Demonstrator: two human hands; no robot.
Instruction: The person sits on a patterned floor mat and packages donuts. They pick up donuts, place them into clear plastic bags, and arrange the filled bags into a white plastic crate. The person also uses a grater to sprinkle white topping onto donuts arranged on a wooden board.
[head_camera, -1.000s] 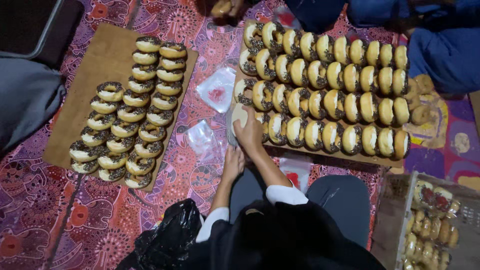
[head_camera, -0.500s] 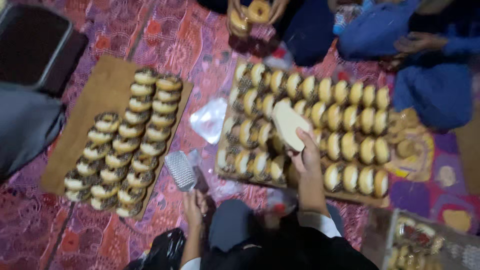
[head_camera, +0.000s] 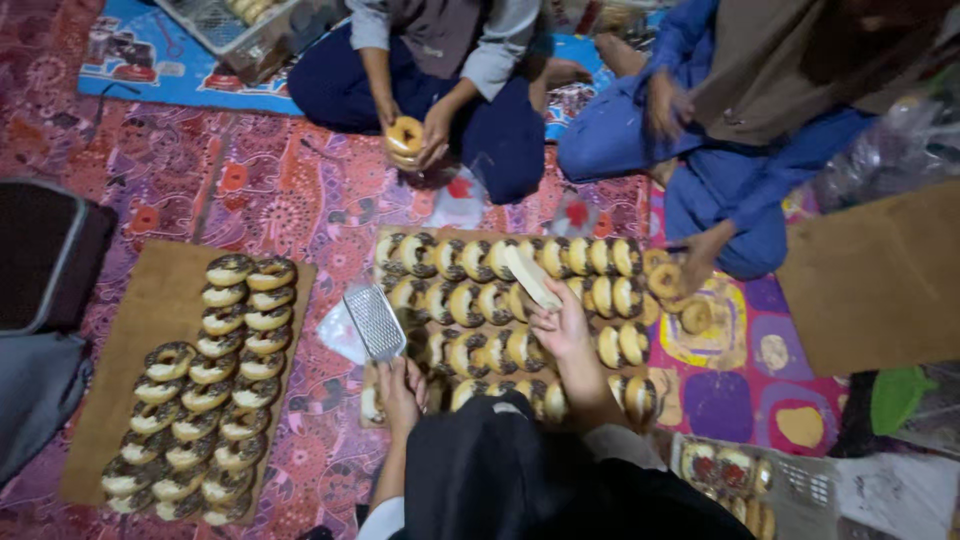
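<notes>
Two brown cardboard trays (head_camera: 140, 330) lie on the patterned mat, both carrying glazed ring doughnuts (head_camera: 470, 300). Left hand (head_camera: 400, 385) closes on a flat metal grater (head_camera: 374, 322) by its handle; it looks stiff and light. Right hand (head_camera: 562, 325) grips a pale cheese block (head_camera: 532, 276), likely crumbly, above the right tray's middle.

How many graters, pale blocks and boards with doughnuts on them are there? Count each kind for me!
Metal grater, held in the left hand: 1
Pale block, held in the right hand: 1
Brown boards with doughnuts on them, the left board and the middle board: 2
Total: 4
</notes>
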